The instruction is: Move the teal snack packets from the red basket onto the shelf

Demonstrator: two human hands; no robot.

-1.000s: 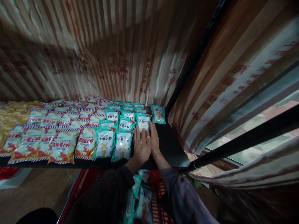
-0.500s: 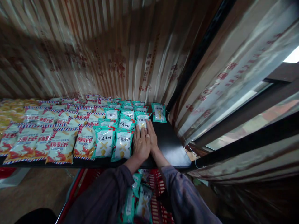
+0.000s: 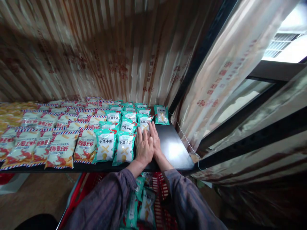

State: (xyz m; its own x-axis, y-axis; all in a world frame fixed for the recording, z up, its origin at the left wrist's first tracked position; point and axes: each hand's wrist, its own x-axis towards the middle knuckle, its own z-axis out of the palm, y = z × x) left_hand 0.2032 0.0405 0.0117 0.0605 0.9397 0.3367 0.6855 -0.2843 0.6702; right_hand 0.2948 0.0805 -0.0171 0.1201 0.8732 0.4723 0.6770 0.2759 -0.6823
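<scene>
A teal-edged snack bag (image 3: pixel 144 122) leans upright on a black shelf (image 3: pixel 171 148), its lower part hidden by my hands. My left hand (image 3: pixel 144 147) has its fingers stretched forward against the front of that bag. Beside it, my right hand (image 3: pixel 155 138) lies along the bag's right side, fingers straight, touching the left hand. Left of my hands stand matching teal bags (image 3: pixel 124 148) in rows. One more teal bag (image 3: pixel 161 115) stands apart at the back right.
Orange-and-white snack bags (image 3: pixel 62 148) fill the shelf's left part, with yellow packs (image 3: pixel 11 116) beyond. Below the shelf edge, a red basket (image 3: pixel 161 191) holds more teal bags (image 3: pixel 146 206). Plastic-sheeted walls rise behind and right, with a black post (image 3: pixel 192 75) and a loose wire.
The view has shifted slightly. My hands stay against the same bag, fingers straight, and the bags keep their places.
</scene>
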